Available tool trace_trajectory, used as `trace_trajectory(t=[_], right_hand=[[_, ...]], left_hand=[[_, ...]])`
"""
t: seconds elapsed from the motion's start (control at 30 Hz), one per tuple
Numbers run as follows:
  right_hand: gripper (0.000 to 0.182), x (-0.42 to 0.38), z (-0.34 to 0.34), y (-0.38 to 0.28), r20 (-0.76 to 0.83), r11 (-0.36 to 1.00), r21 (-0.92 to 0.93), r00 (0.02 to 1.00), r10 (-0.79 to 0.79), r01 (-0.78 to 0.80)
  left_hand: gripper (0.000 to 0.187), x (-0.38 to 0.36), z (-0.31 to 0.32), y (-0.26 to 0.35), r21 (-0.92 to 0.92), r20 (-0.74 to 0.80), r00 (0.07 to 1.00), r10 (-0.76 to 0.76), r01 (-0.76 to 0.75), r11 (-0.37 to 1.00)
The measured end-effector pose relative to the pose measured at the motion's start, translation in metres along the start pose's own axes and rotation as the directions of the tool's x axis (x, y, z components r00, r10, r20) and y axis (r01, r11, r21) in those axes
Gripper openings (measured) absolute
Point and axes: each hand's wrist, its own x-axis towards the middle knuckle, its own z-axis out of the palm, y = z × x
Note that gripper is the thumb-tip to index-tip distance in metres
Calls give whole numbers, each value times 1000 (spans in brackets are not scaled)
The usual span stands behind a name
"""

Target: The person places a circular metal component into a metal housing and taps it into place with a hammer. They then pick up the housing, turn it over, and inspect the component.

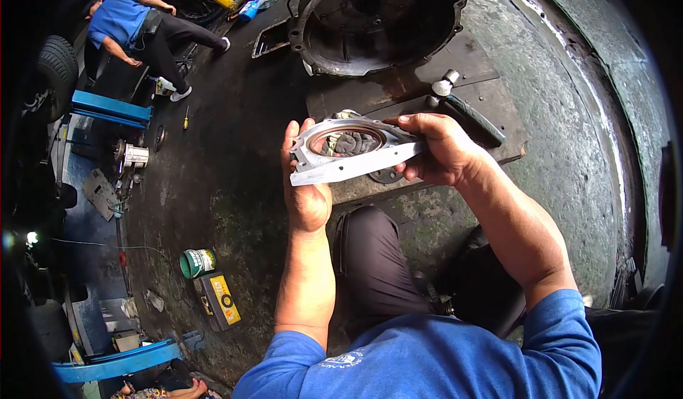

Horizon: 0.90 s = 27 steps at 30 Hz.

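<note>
Held up between both hands is a silvery oil seal housing (356,169) with a large round opening lined by a reddish-brown seal. My left hand (306,196) grips its left end, fingers behind and the palm toward me. At the right end, my right hand (445,150) pinches it with thumb on top and fingers below. Through the opening a grey knitted glove (348,144) shows on the dark work board (356,97) beneath. To the right of the housing lies a ball-head hammer (469,111) with a dark handle. A round flanged part (385,176) is partly hidden under the housing.
A big metal bell housing (370,29) rests at the board's far side. On the dark floor to the left are a green tub (197,263), a yellow-and-black case (219,301) and a screwdriver (186,120). A co-worker in blue (121,18) bends near tires at upper left.
</note>
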Motion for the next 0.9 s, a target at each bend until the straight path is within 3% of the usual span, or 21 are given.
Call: trace_trajectory(t=[0.17,0.2,0.23,0.3,0.37,0.43,0.5,0.53,0.63,0.67,0.77,0.9], right_hand=[[59,4,-9,2,63,999,3,997,41,-42],[64,2,-9,1,79,998,-29,995,53,-50],[68,0,-9,-2,95,996,-62,993,66,-60],[75,-1,-9,-1,80,988,-151,996,35,-22],[78,0,-9,4,27,962,-264,997,-67,71],[60,0,-3,4,16,854,-487,979,-204,186],[45,11,-10,5,-62,730,-669,968,-243,140],[42,11,-11,4,-116,826,-553,971,-208,110],[33,10,-5,3,-236,966,-257,969,-79,16],[32,9,-2,1,-267,980,-199,963,-39,-16],[28,9,-1,1,-299,993,-100,954,35,-68],[29,10,-6,5,-293,991,-77,953,83,-110]], left_hand=[[68,6,-12,-10,116,-36,995,98,-93,989],[58,8,-8,-11,32,-89,990,111,-108,994],[51,9,-11,-10,-78,-73,995,71,-77,994],[52,13,-7,-6,-7,-267,964,1,-3,1000],[52,13,-1,8,41,-358,914,-189,218,975],[47,13,4,19,-94,-346,865,-365,355,930],[47,12,6,32,-236,-155,885,-439,398,887],[48,11,8,36,-300,-54,885,-462,427,853],[56,7,28,39,-198,-49,925,-376,360,912],[67,10,25,46,-51,127,919,-374,382,923],[77,5,16,26,174,27,958,-286,277,945],[85,7,21,24,224,15,978,-210,202,954]])
